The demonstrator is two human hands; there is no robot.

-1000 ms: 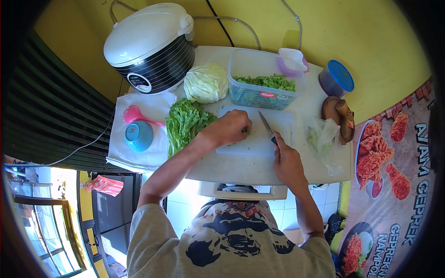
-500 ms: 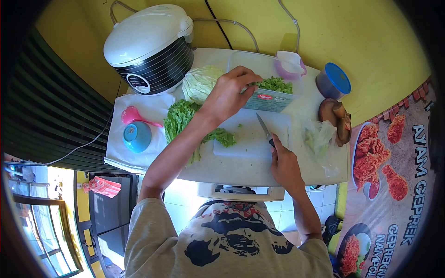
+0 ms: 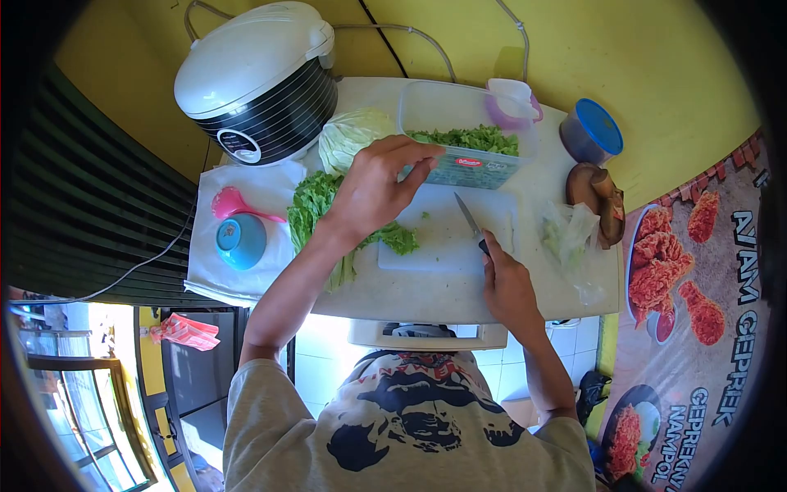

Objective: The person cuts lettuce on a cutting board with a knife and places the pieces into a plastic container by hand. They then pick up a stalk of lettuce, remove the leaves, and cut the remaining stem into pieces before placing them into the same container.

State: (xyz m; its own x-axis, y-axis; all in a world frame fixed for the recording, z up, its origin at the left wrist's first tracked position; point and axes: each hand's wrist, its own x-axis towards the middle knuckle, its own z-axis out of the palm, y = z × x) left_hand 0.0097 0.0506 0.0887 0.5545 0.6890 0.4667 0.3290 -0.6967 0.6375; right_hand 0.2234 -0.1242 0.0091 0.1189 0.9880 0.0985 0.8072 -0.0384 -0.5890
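1. Head view, far left: I see a blue bowl (image 3: pixel 240 241) turned bottom up, a pink ladle (image 3: pixel 229 202) beside it, both on a white sheet (image 3: pixel 275 266). Behind them stands the rice cooker (image 3: pixel 254 78). I judge these safe, being well apart from the blade.
2. Next comes the lettuce (image 3: pixel 309 211), partly hidden behind the left forearm, some of its leaves reaching onto the cutting board (image 3: pixel 443 250). The cabbage (image 3: pixel 348 135) sits behind it. A dragging forearm could pull the leaves off the board.
3. At the middle I have the left hand (image 3: pixel 379 184). Its fingers are loosely bent, with a gap between thumb and forefinger, and I see nothing in them. Their tips overlap the near edge of the plastic box (image 3: pixel 469 175); I cannot tell whether they touch. Catching that rim could tip the box and spill the chopped greens (image 3: pixel 471 141).
4. Farther right, the right hand (image 3: pixel 510 287) has its fingers wrapped round the handle of the knife (image 3: pixel 469 216). The blade points away over the board, so a careless pass by the left hand could mean a cut.
5. Near that hand lies a plastic bag (image 3: pixel 568 238); a swinging wrist might snag it. Beyond it is a blue-lidded tub (image 3: pixel 592 131).
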